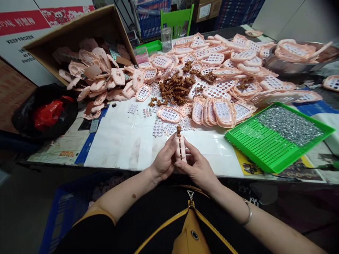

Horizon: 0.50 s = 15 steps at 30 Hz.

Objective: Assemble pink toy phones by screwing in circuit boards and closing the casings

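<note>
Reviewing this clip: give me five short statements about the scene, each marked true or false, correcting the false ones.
1. Both the left hand and right hand hold the pink piece. True.
2. The green tray lies left of the hands. False: the tray lies to their right.
3. A brown part sticks out of the piece's far end. True.
4. The bangle is on the left arm. False: it is on the right.
5. The carton holds metal bits. False: those are in the tray; the carton has pink parts.
</note>
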Each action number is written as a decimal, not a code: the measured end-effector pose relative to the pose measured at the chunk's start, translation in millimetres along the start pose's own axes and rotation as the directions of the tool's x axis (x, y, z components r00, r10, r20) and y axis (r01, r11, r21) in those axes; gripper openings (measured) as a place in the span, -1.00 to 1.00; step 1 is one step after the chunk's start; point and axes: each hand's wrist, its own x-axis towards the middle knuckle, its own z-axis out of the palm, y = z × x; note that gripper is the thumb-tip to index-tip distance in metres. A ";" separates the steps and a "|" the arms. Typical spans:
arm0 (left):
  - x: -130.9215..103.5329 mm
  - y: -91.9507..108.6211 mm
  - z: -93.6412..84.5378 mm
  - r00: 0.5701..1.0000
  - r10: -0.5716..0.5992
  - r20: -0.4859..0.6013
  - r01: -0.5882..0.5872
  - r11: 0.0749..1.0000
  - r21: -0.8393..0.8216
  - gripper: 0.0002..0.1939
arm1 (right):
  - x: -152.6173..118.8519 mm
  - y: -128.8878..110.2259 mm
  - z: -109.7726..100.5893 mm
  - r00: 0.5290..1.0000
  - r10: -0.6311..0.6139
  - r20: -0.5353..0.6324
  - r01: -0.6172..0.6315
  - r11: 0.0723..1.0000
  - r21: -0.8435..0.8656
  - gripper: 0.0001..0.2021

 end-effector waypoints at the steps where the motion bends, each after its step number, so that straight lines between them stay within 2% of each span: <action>1: -0.3 0.0 -0.5 1.000 0.005 -0.001 -0.005 1.000 -0.002 -0.38 | -0.6 -0.2 0.0 1.000 0.002 -0.003 -0.003 1.000 -0.009 -0.03; 8: -3.3 0.5 -2.1 1.000 0.010 -0.012 -0.010 1.000 0.019 -0.35 | -1.3 2.2 -3.1 0.999 -0.020 0.043 0.021 0.999 -0.035 -0.07; 10: -4.1 1.5 -2.1 1.000 -0.005 -0.010 0.005 0.999 0.046 -0.35 | -2.2 3.8 -4.6 0.993 -0.103 0.058 0.111 0.984 -0.137 -0.16; 12: -4.6 2.7 -2.5 1.000 -0.029 0.007 0.028 0.997 0.077 -0.36 | -4.3 3.6 -5.7 0.977 -0.194 0.087 0.211 0.931 -0.298 -0.24; 15: -5.5 4.4 -2.8 0.997 -0.071 0.020 0.069 0.992 0.105 -0.37 | -9.2 -0.8 -6.9 0.969 -0.194 0.155 0.247 0.816 -0.522 -0.29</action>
